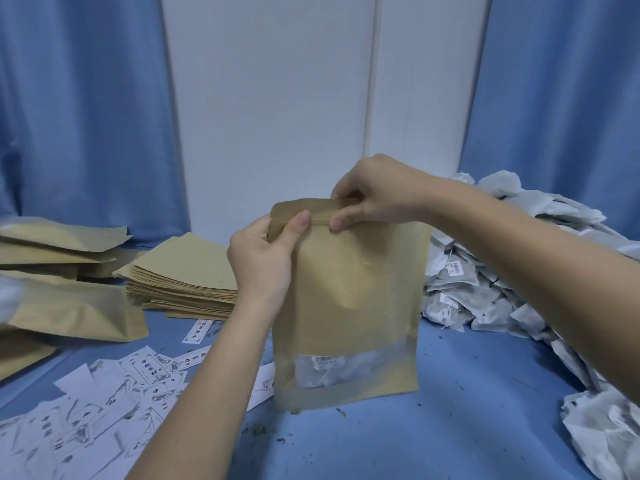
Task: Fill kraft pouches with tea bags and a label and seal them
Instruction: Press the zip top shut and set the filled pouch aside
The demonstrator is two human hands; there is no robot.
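Observation:
A kraft pouch (pixel 349 299) stands upright on the blue table (pixel 450 410) in the middle of the view. Tea bags show through its clear window near the bottom. My left hand (pixel 263 258) pinches the pouch's top strip at its left end, thumb in front. My right hand (pixel 377 195) pinches the same strip further right, thumb and fingers pressed on it. A heap of white tea bags (pixel 512 271) lies to the right. Paper labels (pixel 114 393) are scattered at the lower left.
A stack of flat empty kraft pouches (pixel 183 275) lies left of centre. Several filled pouches (pixel 65 306) rest at the far left. Blue curtains (pixel 79 109) and a white wall panel stand behind. Tea crumbs dot the table near the pouch.

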